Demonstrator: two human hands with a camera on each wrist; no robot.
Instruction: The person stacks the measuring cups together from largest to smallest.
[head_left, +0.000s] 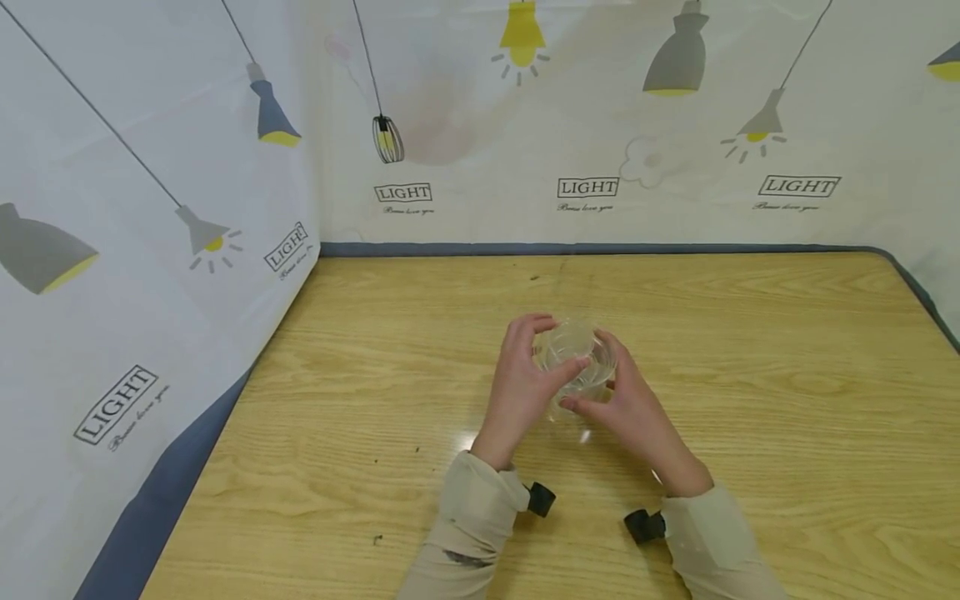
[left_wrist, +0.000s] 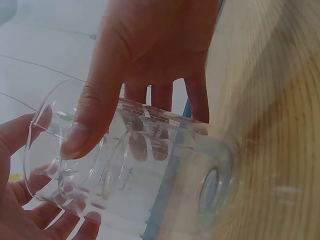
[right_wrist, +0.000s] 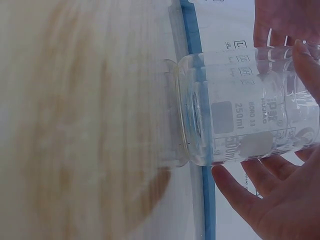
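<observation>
Two clear glass beakers (head_left: 589,379) stand nested, one inside the other, between my hands at mid-table. Markings for 250ml and 500ml show on the glass beakers (right_wrist: 235,120) in the right wrist view. My left hand (head_left: 522,371) wraps the far left side, its thumb crossing over the rim. From the right, my right hand (head_left: 633,400) grips the outer wall, thumb on the near side and fingers behind. In the left wrist view, the base of the beakers (left_wrist: 217,185) is close to the tabletop, upright, with the rim toward the thumbs.
The wood-grain table (head_left: 360,392) has a few small dark specks. A printed sheet (head_left: 480,167) with lamp pictures hangs behind it and along the left side. Black wrist mounts (head_left: 540,500) stick out from both sleeves (head_left: 465,533).
</observation>
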